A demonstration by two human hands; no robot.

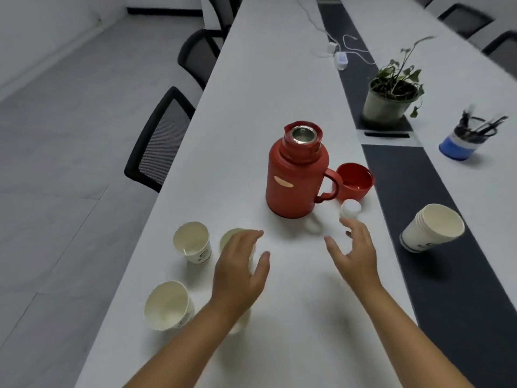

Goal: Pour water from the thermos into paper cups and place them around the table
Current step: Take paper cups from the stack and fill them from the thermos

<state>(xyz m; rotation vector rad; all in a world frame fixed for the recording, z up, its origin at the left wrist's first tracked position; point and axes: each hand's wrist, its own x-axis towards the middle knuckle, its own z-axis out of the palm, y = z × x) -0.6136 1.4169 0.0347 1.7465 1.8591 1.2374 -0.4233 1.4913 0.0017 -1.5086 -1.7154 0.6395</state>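
Soft, even indoor light from overhead, moderately bright, with muted, greyish colour. Shadows are faint and diffuse: pale patches on the white table (pixel 279 79) beneath both hands and beside the red thermos (pixel 293 175). A small glint shows on the thermos's metal mouth. The picture is slightly soft overall. Wide-angle distortion bends the table edges, and the far corners, including the pen holder (pixel 461 141), look smeared

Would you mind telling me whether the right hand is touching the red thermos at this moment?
Apart. The head view shows the right hand open over the table, with bare white tabletop plainly visible between its fingertips and the thermos.
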